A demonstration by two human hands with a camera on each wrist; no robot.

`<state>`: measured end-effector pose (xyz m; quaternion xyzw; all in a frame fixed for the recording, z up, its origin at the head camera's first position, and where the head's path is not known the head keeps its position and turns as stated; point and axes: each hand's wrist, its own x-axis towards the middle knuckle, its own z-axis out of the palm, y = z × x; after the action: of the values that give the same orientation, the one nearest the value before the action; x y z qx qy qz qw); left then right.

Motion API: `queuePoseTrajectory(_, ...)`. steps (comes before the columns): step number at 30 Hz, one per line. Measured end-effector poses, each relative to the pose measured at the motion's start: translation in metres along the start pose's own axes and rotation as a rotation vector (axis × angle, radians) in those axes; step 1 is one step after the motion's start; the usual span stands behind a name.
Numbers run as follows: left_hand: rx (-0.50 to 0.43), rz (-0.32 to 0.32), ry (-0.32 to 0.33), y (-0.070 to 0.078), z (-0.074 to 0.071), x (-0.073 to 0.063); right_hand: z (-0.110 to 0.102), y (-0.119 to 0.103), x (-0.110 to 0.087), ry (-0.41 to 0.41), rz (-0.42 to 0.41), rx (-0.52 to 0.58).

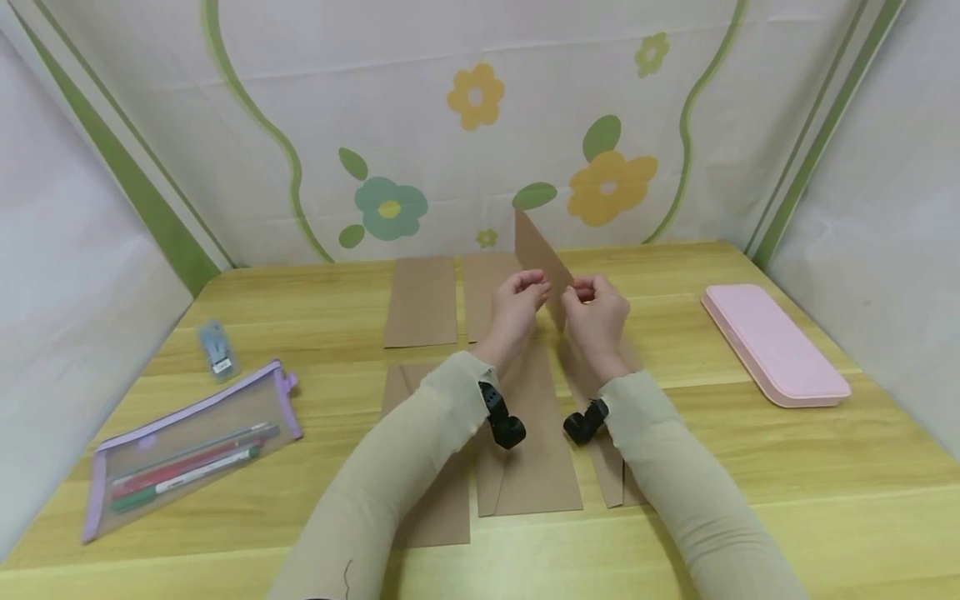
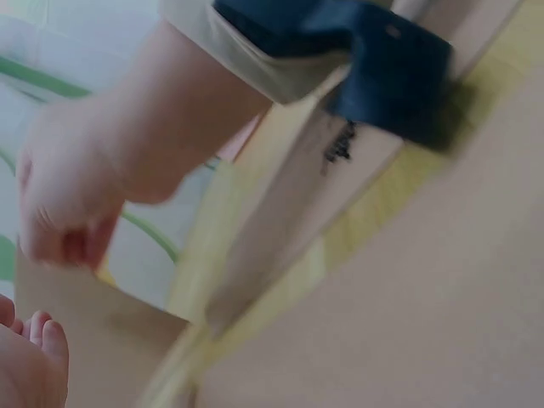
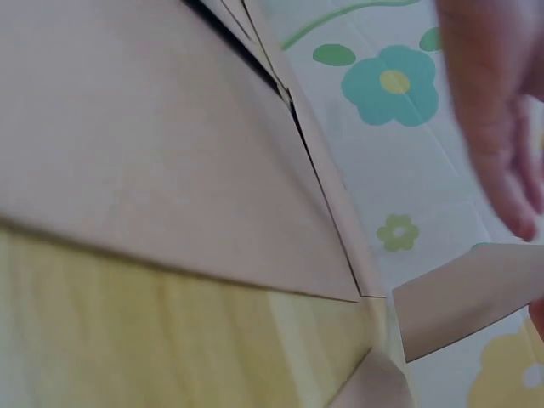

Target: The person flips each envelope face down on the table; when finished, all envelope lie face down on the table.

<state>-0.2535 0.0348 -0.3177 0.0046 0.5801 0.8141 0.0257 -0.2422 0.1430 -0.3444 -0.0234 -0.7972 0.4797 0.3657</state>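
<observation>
My right hand (image 1: 597, 323) pinches the edge of a brown paper envelope (image 1: 534, 247), which stands on edge above the table. On its left side is my left hand (image 1: 516, 315), fingers loosely bent and fingertips close to the paper. In the left wrist view the right hand (image 2: 76, 183) grips the top edge of the envelope (image 2: 93, 331), and the left hand (image 2: 30, 370) shows at the lower left corner. From the right wrist, the left hand's fingers (image 3: 501, 161) point down just over the envelope (image 3: 463, 297). Several more envelopes (image 1: 536, 475) lie under the forearms.
Two brown envelopes (image 1: 422, 304) lie flat at the back of the wooden table (image 1: 322, 325). On the left are a mesh pencil pouch (image 1: 195, 417) with pens inside and a small blue case (image 1: 217, 350). A pink case (image 1: 776, 343) lies on the right. A flowered curtain (image 1: 525, 50) hangs behind.
</observation>
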Motion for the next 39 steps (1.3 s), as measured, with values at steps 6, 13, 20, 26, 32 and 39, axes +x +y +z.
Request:
queuePoseTrajectory(6,0.015,-0.018,0.066,-0.014,-0.009,0.001,-0.007,0.000,0.004,0.061,0.090,0.062)
queuePoseTrajectory(13,0.045,-0.019,0.080,-0.024,-0.010,0.000,-0.015,0.000,0.014,0.122,0.264,0.243)
queuePoseTrajectory(20,0.088,0.007,0.106,-0.032,-0.008,-0.002,-0.021,0.003,0.019,0.167,0.469,0.587)
queuePoseTrajectory(26,0.110,-0.005,0.087,-0.035,-0.008,-0.004,-0.025,0.009,0.018,0.223,0.637,0.738)
queuePoseTrajectory(32,0.109,-0.019,0.040,-0.040,-0.006,-0.006,-0.024,0.018,0.015,0.259,0.723,0.833)
queuePoseTrajectory(39,0.095,-0.029,0.024,-0.042,-0.001,-0.008,-0.026,0.022,0.013,0.297,0.773,0.873)
